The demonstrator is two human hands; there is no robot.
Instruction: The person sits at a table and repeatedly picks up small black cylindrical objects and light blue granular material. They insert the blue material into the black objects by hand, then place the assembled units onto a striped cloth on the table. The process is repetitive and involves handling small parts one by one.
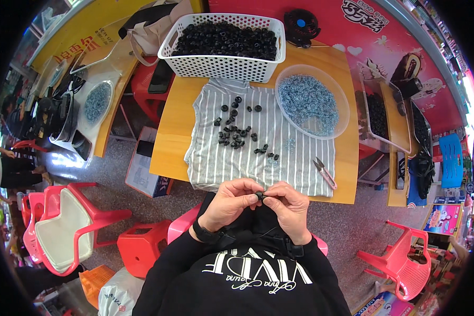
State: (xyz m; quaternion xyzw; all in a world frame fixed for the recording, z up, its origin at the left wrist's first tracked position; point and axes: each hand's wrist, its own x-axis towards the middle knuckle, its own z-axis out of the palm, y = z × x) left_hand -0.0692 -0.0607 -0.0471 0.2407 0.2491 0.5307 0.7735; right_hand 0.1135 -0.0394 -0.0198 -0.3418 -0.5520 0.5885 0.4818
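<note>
Black bead (259,196) pinched between left hand (230,201), right hand (288,205), off table edge (258,194).

I've got both forearms coming in from six o'clock, left hand (230,201) and right hand (288,206) curled together at centre, fingertips (254,195) pinched and touching toward twelve.
</note>
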